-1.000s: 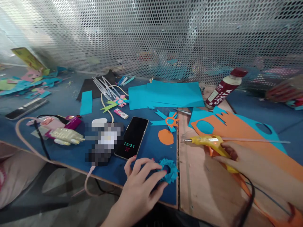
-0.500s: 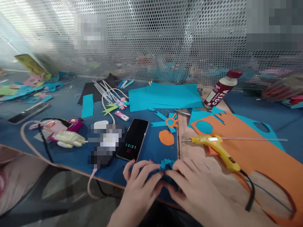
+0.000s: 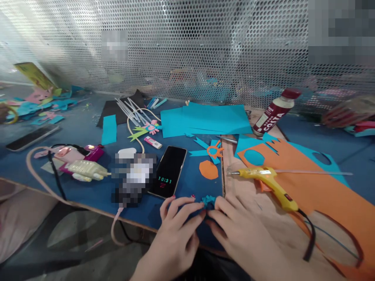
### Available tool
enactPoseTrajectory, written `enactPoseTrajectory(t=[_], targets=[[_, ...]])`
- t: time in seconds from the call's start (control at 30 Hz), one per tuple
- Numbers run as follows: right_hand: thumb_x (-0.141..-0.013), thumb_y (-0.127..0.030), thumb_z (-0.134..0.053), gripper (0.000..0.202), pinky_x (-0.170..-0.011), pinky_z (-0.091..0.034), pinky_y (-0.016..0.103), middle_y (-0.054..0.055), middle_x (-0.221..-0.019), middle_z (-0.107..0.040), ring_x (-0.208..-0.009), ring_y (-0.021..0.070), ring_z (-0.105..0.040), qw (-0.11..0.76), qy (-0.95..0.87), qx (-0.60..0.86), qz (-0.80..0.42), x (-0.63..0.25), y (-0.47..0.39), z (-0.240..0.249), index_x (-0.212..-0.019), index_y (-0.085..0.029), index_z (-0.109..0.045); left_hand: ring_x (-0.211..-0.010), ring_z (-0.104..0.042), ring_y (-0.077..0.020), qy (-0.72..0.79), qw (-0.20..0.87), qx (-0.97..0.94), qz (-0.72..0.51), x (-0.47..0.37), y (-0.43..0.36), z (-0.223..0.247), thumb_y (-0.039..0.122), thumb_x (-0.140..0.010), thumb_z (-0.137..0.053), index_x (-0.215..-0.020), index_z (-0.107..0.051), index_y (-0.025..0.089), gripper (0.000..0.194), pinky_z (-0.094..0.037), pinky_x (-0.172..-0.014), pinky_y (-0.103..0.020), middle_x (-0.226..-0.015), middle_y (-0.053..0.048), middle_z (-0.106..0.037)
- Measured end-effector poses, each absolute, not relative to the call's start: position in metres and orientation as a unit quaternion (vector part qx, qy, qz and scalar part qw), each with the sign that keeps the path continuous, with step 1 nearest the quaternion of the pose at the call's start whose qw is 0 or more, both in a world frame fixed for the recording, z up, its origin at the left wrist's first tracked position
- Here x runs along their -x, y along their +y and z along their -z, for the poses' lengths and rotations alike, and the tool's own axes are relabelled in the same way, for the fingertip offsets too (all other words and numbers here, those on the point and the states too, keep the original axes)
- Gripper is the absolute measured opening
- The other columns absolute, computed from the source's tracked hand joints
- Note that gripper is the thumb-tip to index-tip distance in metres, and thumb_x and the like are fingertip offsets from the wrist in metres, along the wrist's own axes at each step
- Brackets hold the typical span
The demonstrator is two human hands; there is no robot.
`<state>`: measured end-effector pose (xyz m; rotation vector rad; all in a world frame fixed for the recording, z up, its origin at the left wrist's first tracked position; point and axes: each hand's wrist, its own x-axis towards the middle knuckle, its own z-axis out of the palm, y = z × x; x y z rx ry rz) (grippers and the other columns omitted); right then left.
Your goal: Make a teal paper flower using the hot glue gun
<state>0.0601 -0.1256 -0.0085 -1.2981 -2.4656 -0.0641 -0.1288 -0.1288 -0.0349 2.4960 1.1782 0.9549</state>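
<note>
A small crumpled piece of blue paper [image 3: 208,200] lies between my fingertips at the table's near side. My left hand [image 3: 181,224] pinches it from the left, its other fingers curved. From the right, my right hand [image 3: 236,222] closes its fingers on the same piece, hiding part of it. Just beyond my hands lies an orange paper disc [image 3: 208,169]. A blue paper ribbon with an orange cut ring [image 3: 215,150] rests behind the disc. To the right, a yellow glue gun [image 3: 271,181] lies on its side with a clear glue stick in its back.
A phone [image 3: 168,171] showing 10:31 lies left of my hands. Blue sheets [image 3: 216,119] lie at the back, an orange sheet [image 3: 316,187] at right. A Costa bottle [image 3: 274,113] leans behind. Chargers and cables [image 3: 82,164] crowd the left, near a rosette [image 3: 150,127] and glue sticks [image 3: 131,111].
My fingers have shifted slightly on the crumpled blue paper, which shows a bit less between them. The whole view has moved a little. At the far left edge, a hand with a yellow-handled thing has appeared.
</note>
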Motion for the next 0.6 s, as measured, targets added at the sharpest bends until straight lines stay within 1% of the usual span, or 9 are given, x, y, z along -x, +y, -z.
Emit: enactPoseTrajectory(t=[0.1,0.2,0.33,0.43,0.53,0.6], targets=[[-0.086,-0.007,-0.045,0.024,-0.068,-0.035,0.039,0.004,-0.077,-0.056,-0.073,0.0231,-0.046,0.166,-0.881,0.439,0.06,-0.06,-0.129,0.011,-0.074,-0.018,-0.062,-0.117,-0.052,-0.023,0.4,0.109,-0.851,-0.322,0.129,-0.129,0.038,0.005,-0.081,-0.049,-0.111,-0.067,0.023,0.038,-0.027,-0.105,-0.042,-0.119,-0.001,-0.069],[-0.09,-0.008,-0.04,0.028,-0.066,-0.038,0.037,0.004,-0.077,-0.056,-0.073,0.0224,-0.047,0.173,-0.882,0.439,0.013,-0.062,-0.13,0.013,-0.075,-0.018,-0.061,-0.119,-0.051,-0.0237,0.402,0.106,-0.85,-0.324,0.128,-0.129,0.04,0.005,-0.081,-0.049,-0.109,-0.067,0.022,0.037,-0.027,-0.106,-0.043,-0.12,-0.002,-0.068],[-0.093,-0.01,-0.044,0.025,-0.062,-0.04,0.033,0.003,-0.076,-0.053,-0.072,0.0199,-0.05,0.212,-0.859,0.457,-0.09,-0.065,-0.126,0.014,-0.075,-0.018,-0.059,-0.119,-0.051,-0.0243,0.401,0.109,-0.846,-0.335,0.127,-0.129,0.04,0.004,-0.081,-0.05,-0.109,-0.066,0.022,0.036,-0.026,-0.106,-0.044,-0.12,-0.003,-0.068],[-0.091,-0.009,-0.05,0.019,-0.064,-0.043,0.03,0.002,-0.078,-0.052,-0.073,0.017,-0.052,0.236,-0.834,0.473,-0.159,-0.067,-0.122,0.014,-0.078,-0.018,-0.059,-0.12,-0.05,-0.0246,0.4,0.111,-0.846,-0.336,0.127,-0.129,0.038,0.004,-0.082,-0.051,-0.111,-0.066,0.022,0.038,-0.025,-0.106,-0.044,-0.119,-0.003,-0.068],[-0.091,-0.008,-0.053,0.015,-0.061,-0.044,0.026,0.0,-0.08,-0.051,-0.069,0.013,-0.053,0.247,-0.796,0.498,-0.24,-0.071,-0.118,0.013,-0.081,-0.018,-0.059,-0.119,-0.05,-0.0251,0.403,0.118,-0.843,-0.336,0.126,-0.129,0.037,0.004,-0.082,-0.051,-0.111,-0.066,0.022,0.037,-0.025,-0.105,-0.044,-0.119,-0.003,-0.068],[-0.092,-0.01,-0.052,0.015,-0.062,-0.044,0.026,0.0,-0.081,-0.052,-0.07,0.0128,-0.054,0.247,-0.786,0.507,-0.252,-0.073,-0.116,0.013,-0.081,-0.019,-0.059,-0.119,-0.05,-0.025,0.406,0.125,-0.84,-0.339,0.126,-0.129,0.036,0.005,-0.083,-0.052,-0.11,-0.066,0.023,0.035,-0.026,-0.105,-0.044,-0.119,-0.003,-0.068]])
